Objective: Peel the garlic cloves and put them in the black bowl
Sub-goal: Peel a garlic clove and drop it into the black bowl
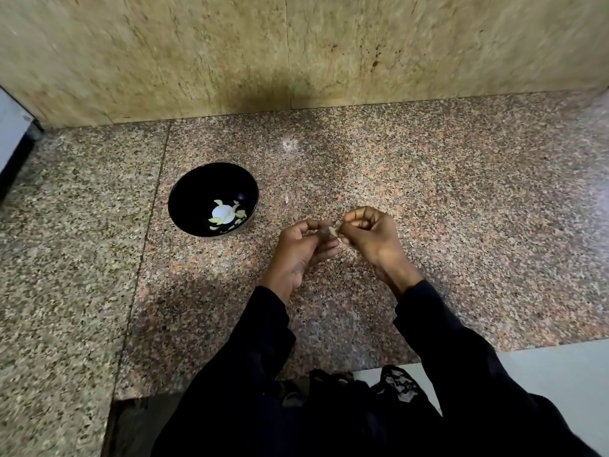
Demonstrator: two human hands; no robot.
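We see both hands meeting above the speckled granite counter (428, 199), just right of the black bowl (184, 196). The left hand (301, 250) is turned palm up, its fingers curled inward, and its thumb and forefinger pinch a small pale garlic clove (333, 230) at the point where the two hands touch. The right hand (370, 234) comes in from the other side with its fingers bent, and its fingertips nip the same clove, so both hands grip it between them; we cannot tell how much skin is left on it, as it is small and partly hidden by the fingers. The black bowl stands on the counter to the left of the hands, near but apart from them, and inside it lie several pale peeled cloves (240, 214) scattered around a bright white round patch at the bottom. A small light scrap (287, 198) lies on the counter between the bowl and the hands, too small for us to say what it is. Dark sleeves (263, 328) cover both forearms down to the wrists. Behind the counter rises a beige stone wall (197, 54).
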